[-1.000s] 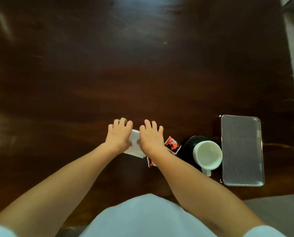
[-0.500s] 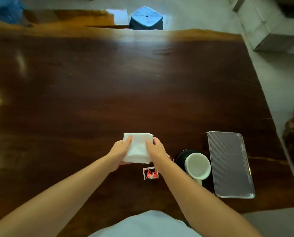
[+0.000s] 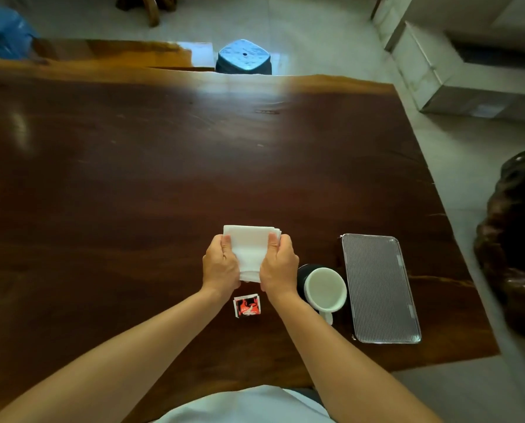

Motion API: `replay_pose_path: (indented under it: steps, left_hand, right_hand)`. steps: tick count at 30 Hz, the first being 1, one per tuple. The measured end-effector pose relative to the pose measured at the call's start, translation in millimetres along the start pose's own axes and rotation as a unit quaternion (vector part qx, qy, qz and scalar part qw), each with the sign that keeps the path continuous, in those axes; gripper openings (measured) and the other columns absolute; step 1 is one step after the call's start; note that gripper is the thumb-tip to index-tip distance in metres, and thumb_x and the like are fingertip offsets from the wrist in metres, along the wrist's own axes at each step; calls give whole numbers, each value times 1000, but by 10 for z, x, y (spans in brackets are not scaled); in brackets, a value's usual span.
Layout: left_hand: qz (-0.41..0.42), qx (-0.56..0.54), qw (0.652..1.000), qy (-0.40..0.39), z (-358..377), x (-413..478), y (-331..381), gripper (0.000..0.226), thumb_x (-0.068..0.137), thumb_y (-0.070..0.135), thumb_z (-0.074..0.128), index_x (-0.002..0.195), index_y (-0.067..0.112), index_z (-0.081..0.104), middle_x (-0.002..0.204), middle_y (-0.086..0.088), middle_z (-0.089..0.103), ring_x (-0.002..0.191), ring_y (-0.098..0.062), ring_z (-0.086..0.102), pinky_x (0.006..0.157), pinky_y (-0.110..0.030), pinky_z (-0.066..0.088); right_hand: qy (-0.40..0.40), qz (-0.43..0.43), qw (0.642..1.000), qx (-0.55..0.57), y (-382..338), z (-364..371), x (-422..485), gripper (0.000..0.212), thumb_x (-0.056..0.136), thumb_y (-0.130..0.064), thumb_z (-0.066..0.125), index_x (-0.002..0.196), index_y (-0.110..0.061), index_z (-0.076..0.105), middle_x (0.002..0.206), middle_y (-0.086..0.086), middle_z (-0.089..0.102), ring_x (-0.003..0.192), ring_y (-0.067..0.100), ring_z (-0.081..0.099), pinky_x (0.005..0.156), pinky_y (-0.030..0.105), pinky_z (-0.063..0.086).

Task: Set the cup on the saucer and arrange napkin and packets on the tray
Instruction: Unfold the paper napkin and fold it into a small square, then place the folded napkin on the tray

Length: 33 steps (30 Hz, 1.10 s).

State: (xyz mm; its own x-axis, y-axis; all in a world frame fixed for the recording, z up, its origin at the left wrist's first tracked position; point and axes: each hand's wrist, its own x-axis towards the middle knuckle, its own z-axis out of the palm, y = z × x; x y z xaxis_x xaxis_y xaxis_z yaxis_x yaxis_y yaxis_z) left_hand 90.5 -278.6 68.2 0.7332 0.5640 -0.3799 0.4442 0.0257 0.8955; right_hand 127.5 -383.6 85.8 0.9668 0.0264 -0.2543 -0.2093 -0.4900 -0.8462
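A folded white napkin [image 3: 249,248] is held above the dark wooden table between both hands. My left hand [image 3: 220,263] grips its left edge, thumb on top. My right hand [image 3: 279,262] grips its right edge the same way. A red and black packet [image 3: 247,305] lies on the table just below my wrists. A second packet is hidden behind my right hand. The white cup [image 3: 325,288] stands on the black saucer [image 3: 302,273], handle toward me. The ribbed silver tray [image 3: 378,286] lies right of the cup with nothing on it.
The table [image 3: 133,178] stretches far and left; its right edge runs close past the tray. A blue stool [image 3: 244,57] stands beyond the far edge. A dark carved wooden piece [image 3: 514,239] sits on the floor to the right.
Both hands lifted the napkin off the table and now hold it by its sides. The camera tilted up, showing the table's far edge and the floor.
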Motion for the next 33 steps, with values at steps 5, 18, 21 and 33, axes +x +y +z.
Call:
replay_pose_path:
  steps: [5,18,21,33]
  left_hand:
    - [-18,-34,993,-108,155,-166,250,36,100,49,47,100,17,63,89,-11,67,76,-29,72,40,-26,48]
    - [-144,-151,968,-141,1266,-261,668,43,79,10,81,116,-4,64,110,-23,72,94,-36,72,82,-50,60]
    - [-157,-60,966,-194,1680,-436,641,34,93,35,67,117,11,63,111,-13,72,99,-32,70,81,-49,60]
    - [-22,82,969,-233,2560,-806,572,22,107,25,39,100,15,58,84,-3,55,69,-15,54,50,-27,41]
  right_hand:
    - [11,28,999,34,79,-441,-40,36,105,-45,34,99,-15,53,83,-1,59,73,13,58,55,22,44]
    - [-187,144,960,148,523,-2002,430,13,86,-10,75,97,-13,69,92,5,74,77,18,74,66,31,60]
    - [-213,202,929,227,653,-2298,551,32,83,3,75,112,-6,65,113,16,71,93,27,74,74,38,63]
    - [-220,236,921,217,1145,-3121,1060,26,92,-7,67,117,-12,64,113,11,70,103,30,69,82,44,61]
